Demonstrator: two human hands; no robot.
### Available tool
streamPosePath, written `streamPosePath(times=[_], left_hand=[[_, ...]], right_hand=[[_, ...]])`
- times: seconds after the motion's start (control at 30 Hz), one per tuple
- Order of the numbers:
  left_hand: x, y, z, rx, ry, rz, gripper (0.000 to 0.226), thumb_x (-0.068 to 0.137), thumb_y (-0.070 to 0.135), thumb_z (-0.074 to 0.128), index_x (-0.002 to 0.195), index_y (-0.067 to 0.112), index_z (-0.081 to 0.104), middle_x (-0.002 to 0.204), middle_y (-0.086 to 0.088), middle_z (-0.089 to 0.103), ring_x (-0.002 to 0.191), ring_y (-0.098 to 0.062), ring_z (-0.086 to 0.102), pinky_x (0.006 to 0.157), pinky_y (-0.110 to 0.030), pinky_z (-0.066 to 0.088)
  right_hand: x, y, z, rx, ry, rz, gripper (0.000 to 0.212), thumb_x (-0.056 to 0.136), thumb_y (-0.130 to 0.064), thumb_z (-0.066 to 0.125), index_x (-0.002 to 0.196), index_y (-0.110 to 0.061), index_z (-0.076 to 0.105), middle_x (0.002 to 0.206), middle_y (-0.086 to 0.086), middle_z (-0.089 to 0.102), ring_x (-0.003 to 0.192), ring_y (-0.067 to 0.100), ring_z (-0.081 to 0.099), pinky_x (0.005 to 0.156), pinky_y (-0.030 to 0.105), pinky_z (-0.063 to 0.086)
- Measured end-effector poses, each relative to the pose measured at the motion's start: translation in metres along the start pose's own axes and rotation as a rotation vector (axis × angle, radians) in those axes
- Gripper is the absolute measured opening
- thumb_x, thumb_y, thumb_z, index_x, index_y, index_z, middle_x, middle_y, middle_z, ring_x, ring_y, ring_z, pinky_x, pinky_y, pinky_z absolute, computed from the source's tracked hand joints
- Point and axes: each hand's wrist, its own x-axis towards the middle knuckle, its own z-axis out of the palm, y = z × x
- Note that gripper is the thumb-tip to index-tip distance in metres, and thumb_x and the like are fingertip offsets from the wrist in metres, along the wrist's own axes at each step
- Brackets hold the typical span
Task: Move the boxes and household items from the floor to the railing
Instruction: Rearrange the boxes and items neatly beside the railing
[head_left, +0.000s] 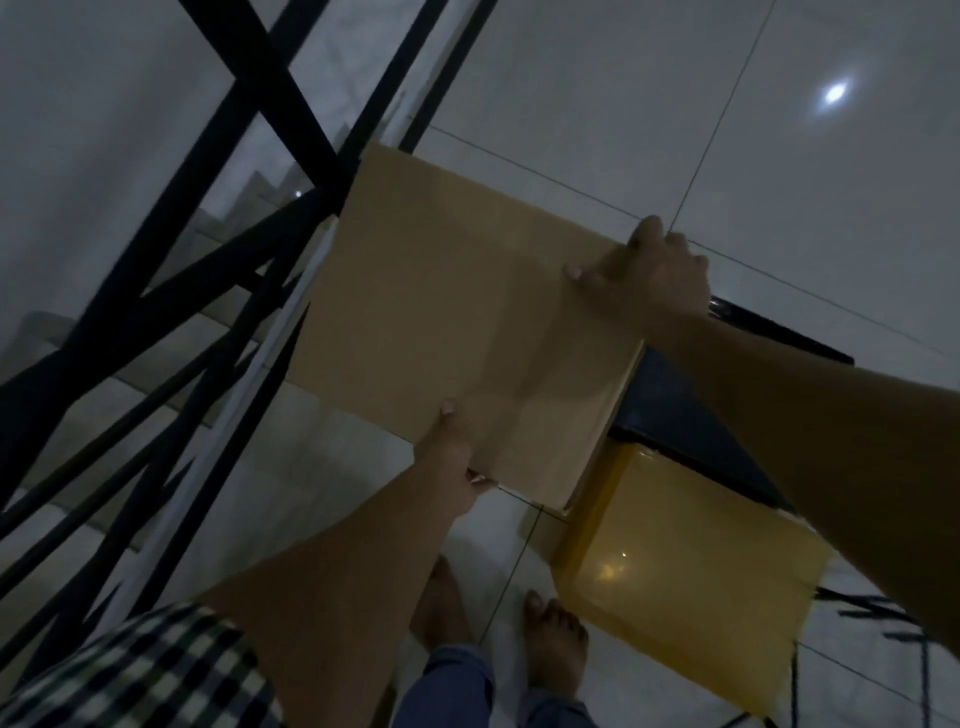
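A flat brown cardboard box (441, 291) hangs above the floor, its far left edge close to the black metal railing (244, 171). My left hand (457, 457) grips the box's near edge, thumb on top. My right hand (649, 270) holds its right edge with fingers curled over the top. On the floor below lie a dark blue box (691, 415) and a yellow tape-wrapped box (691, 566), both partly hidden by my right arm.
Behind the railing a staircase (171, 332) drops away to the left. The floor is white glossy tile (779, 156) with a lamp reflection. My bare feet (556, 644) stand next to the yellow box. Black wire items (883, 613) lie at the right.
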Motion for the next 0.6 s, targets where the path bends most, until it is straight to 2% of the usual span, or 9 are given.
streamPosePath(times=[0.1, 0.17, 0.2, 0.27, 0.37, 0.43, 0.53, 0.6], left_hand=[[0.003, -0.013, -0.018, -0.106, 0.039, 0.040, 0.057, 0.087, 0.063, 0.061, 0.119, 0.017, 0.057, 0.115, -0.012, 0.064, 0.101, -0.034, 0.064, 0.086, -0.053, 0.056], [0.021, -0.030, -0.038, -0.173, 0.063, 0.083, 0.085, 0.064, 0.078, 0.071, 0.122, 0.018, 0.061, 0.120, -0.010, 0.067, 0.101, -0.034, 0.067, 0.086, -0.059, 0.054], [0.026, -0.035, -0.049, -0.218, 0.105, 0.113, 0.089, 0.060, 0.081, 0.072, 0.120, 0.015, 0.064, 0.118, -0.010, 0.069, 0.100, -0.033, 0.068, 0.086, -0.060, 0.054], [0.014, -0.037, -0.067, -0.239, 0.156, 0.193, 0.082, 0.069, 0.077, 0.068, 0.114, 0.009, 0.065, 0.114, -0.008, 0.070, 0.098, -0.029, 0.069, 0.089, -0.056, 0.055], [-0.031, -0.026, -0.079, -0.239, 0.198, 0.243, 0.076, 0.082, 0.065, 0.063, 0.133, 0.009, 0.055, 0.129, -0.005, 0.063, 0.110, -0.028, 0.064, 0.097, -0.055, 0.051], [-0.061, -0.020, -0.085, -0.198, 0.214, 0.289, 0.069, 0.089, 0.057, 0.060, 0.141, 0.011, 0.049, 0.135, -0.005, 0.059, 0.117, -0.030, 0.060, 0.099, -0.054, 0.049], [-0.123, -0.008, -0.090, -0.030, 0.217, 0.371, 0.059, 0.098, 0.045, 0.054, 0.144, 0.011, 0.042, 0.136, -0.004, 0.054, 0.122, -0.028, 0.055, 0.097, -0.042, 0.048], [-0.175, 0.001, -0.095, 0.108, 0.182, 0.460, 0.058, 0.100, 0.039, 0.053, 0.149, 0.011, 0.036, 0.139, 0.001, 0.049, 0.125, -0.024, 0.051, 0.094, -0.035, 0.042]], right_hand=[[-0.022, -0.003, 0.007, 0.036, -0.040, 0.051, 0.097, 0.066, -0.090, 0.058, 0.125, -0.015, 0.040, 0.115, 0.012, 0.056, 0.110, 0.037, 0.057, 0.083, 0.047, 0.054], [-0.040, -0.008, 0.008, 0.050, -0.061, 0.070, 0.093, 0.066, -0.090, 0.059, 0.119, -0.017, 0.040, 0.099, 0.005, 0.057, 0.093, 0.028, 0.061, 0.067, 0.039, 0.054], [-0.052, -0.010, 0.009, 0.040, -0.061, 0.066, 0.089, 0.067, -0.089, 0.059, 0.116, -0.019, 0.039, 0.094, 0.003, 0.056, 0.086, 0.025, 0.060, 0.062, 0.036, 0.051], [-0.076, -0.015, 0.012, 0.031, -0.045, 0.037, 0.083, 0.067, -0.089, 0.058, 0.110, -0.022, 0.038, 0.092, 0.001, 0.057, 0.080, 0.021, 0.060, 0.059, 0.034, 0.051], [-0.108, -0.014, 0.006, 0.062, -0.039, 0.032, 0.083, 0.064, -0.094, 0.053, 0.104, -0.023, 0.037, 0.093, 0.000, 0.059, 0.080, 0.023, 0.063, 0.065, 0.039, 0.058], [-0.127, -0.012, -0.010, 0.101, -0.056, 0.052, 0.083, 0.064, -0.094, 0.053, 0.103, -0.023, 0.036, 0.092, -0.001, 0.057, 0.080, 0.021, 0.061, 0.063, 0.035, 0.055], [-0.159, -0.008, -0.050, 0.190, -0.059, 0.122, 0.079, 0.068, -0.088, 0.059, 0.105, -0.021, 0.035, 0.090, -0.003, 0.051, 0.077, 0.020, 0.054, 0.062, 0.032, 0.044], [-0.183, -0.004, -0.082, 0.243, -0.060, 0.197, 0.083, 0.068, -0.086, 0.062, 0.109, -0.018, 0.038, 0.093, -0.001, 0.052, 0.080, 0.022, 0.055, 0.065, 0.034, 0.045]])
